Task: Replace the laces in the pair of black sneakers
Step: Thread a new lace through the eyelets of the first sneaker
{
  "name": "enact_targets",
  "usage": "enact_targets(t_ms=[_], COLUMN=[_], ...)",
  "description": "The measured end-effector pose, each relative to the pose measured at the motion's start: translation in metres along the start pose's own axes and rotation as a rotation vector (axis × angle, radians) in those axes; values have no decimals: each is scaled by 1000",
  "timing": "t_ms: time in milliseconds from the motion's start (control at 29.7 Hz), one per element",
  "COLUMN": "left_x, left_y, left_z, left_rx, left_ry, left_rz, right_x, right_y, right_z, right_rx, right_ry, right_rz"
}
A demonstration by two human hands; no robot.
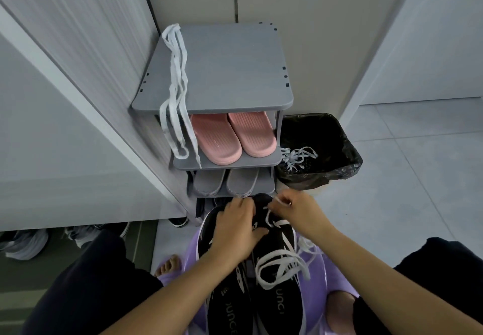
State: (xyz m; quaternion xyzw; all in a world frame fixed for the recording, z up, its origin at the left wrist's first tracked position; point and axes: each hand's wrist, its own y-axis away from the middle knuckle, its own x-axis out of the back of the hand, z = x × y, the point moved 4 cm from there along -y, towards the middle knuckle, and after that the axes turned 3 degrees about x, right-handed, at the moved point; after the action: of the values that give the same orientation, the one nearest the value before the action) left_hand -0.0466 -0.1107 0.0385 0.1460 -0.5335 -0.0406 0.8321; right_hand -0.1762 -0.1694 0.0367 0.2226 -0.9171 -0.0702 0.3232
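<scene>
— What is hard to read on the left?
— In the low gap under the cabinet (65, 125) lie pale shoes (23, 243), dim and cut off by the frame. A bare foot (168, 265) shows only its toes beside a dark trouser leg (91, 282).

— And the hands?
— The left hand (239, 223) lies palm down on the fore-part of the black sneakers (230, 306). Its fingers curl over the upper and grip it, tips hidden. The right hand (298, 210) pinches the end of a white lace (281, 265) between thumb and fingers, above the toe. The lace runs down the right-hand sneaker and lies in loose loops on its tongue. Which eyelet it enters I cannot tell.

— Where are the sneakers?
— Side by side on a lilac plastic surface (322, 287) between the knees. Their heels are cut off at the bottom, and their toes are near the foot of the shoe rack (230, 73).

— The rack?
— Grey. A spare lace (175, 86) hangs over its top shelf's left edge. Pink slippers (217, 138) sit on the second shelf, and grey slippers (209, 183) are half hidden below. To its right, a black-lined bin (339, 167) holds a tangle of pale laces (299, 155) at its near left rim. The tiled floor (418, 191) is pale, with white panels on both sides.
</scene>
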Motion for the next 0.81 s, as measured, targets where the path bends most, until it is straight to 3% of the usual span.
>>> enact_targets(t_ms=[135,371,674,809], left_x=[-5,-1,-6,-9], left_y=[-5,-4,-1,0], left_z=[-9,-17,-23,-27], left_rx=[141,203,252,301], left_ry=[60,283,471,621], left_rz=[-114,-59,-56,-73], right_x=[-19,-26,-39,-39], right_y=[4,9,15,16], right_z=[10,0,2,6], right_rx=[-16,86,108,103], right_ry=[160,458,412,199], right_rz=[-54,-112,-14,19])
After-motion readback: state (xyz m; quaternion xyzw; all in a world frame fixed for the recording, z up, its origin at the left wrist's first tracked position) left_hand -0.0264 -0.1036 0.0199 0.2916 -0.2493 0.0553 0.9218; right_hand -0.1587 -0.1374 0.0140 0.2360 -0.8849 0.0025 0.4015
